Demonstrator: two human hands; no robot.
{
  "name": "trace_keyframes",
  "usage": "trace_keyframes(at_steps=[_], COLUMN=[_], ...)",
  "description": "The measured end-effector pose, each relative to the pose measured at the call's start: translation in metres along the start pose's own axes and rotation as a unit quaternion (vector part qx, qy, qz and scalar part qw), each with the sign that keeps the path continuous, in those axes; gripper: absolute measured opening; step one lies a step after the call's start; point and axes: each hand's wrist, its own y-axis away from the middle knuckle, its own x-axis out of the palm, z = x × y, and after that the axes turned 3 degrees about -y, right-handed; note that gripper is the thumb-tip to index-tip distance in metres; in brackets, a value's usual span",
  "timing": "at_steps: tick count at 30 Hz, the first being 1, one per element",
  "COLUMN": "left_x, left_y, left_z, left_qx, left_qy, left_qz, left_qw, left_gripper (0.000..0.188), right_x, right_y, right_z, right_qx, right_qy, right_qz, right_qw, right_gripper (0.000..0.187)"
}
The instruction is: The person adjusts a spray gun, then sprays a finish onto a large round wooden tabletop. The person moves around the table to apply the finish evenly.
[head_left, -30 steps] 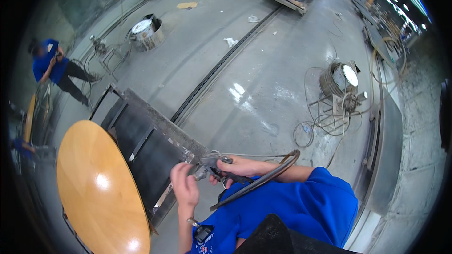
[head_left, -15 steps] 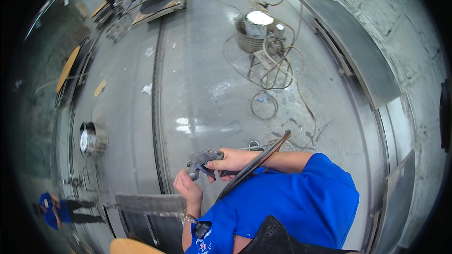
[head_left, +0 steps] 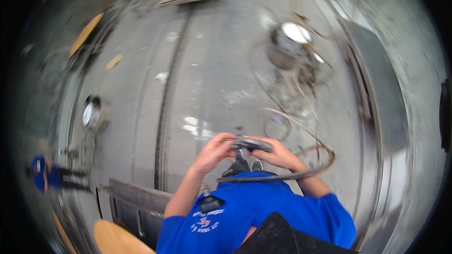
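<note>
My two hands hold a grey metal spray gun (head_left: 253,144) in front of my body, just above my shoes. My left hand (head_left: 217,151) has its fingers closed on the gun's left end. My right hand (head_left: 278,154) is wrapped around the right end, where the handle is partly hidden. A dark hose (head_left: 325,163) loops past my right forearm and crosses in front of my blue shirt. The picture is smeared, so small parts of the gun are unclear.
A white-topped bucket (head_left: 294,33) stands far right near tangled hoses and a metal stand. Another bucket (head_left: 95,115) is at left, with a person in blue (head_left: 40,174) nearby. A long dark panel (head_left: 383,84) lines the right; a wooden board (head_left: 117,236) sits lower left.
The view has turned. Both hands and the spray gun have moved rightward and slightly up, and the gun now lies roughly level. My left hand has closed on its end; the hose swung right.
</note>
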Motion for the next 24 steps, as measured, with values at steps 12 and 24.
trace_keyframes(at_steps=[12, 24], left_x=[-0.027, 0.028], left_y=[-0.055, -0.086], left_z=[-0.014, 0.039], left_qx=[-0.05, 0.154], left_qy=[-0.091, -0.002], left_qz=[-0.045, -0.261], left_qw=[0.994, 0.953], left_gripper=[0.045, 0.055], right_x=[-0.02, -0.099], right_y=[-0.052, -0.108], right_z=[0.006, -0.02], right_qx=[0.073, 0.076], right_qy=[-0.061, 0.043], right_qz=[0.044, 0.265], right_qw=[0.994, 0.96], right_gripper=[0.047, 0.071])
